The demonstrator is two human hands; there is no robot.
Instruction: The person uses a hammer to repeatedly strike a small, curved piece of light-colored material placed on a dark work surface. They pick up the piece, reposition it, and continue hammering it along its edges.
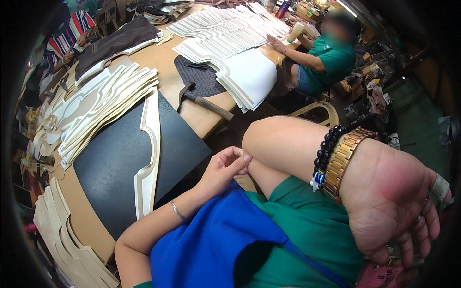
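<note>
I see a co-worker (pixel 331 65) holding a pale bottle (pixel 296 32), contents unclear. White cut piece (pixel 146 182) on black board (pixel 105 177), long axis near-to-far, board showing both sides. Hammer (pixel 209 104) by table (pixel 197 122) edge. My left hand (pixel 224 169) curls at right elbow (pixel 254 134), can't tell if pinching; right hand (pixel 391 211) loosely spread.

Right, the board (pixel 105 168) sits on the near side of the worktable (pixel 197 119), one cut piece (pixel 156 144) lying along its right part. Along the board's far-left side, there's a stack (pixel 108 103); nearer, at the left, another pile (pixel 62 230). Right of the board, behind it, the hammer (pixel 211 106)! Beyond that a sheet (pixel 198 79), then overlapping rows of cut pieces (pixel 216 29). Far right, a co-worker (pixel 326 62) at the table's edge, bottle (pixel 295 32) in front, chair (pixel 331 113) on the near side.
</note>
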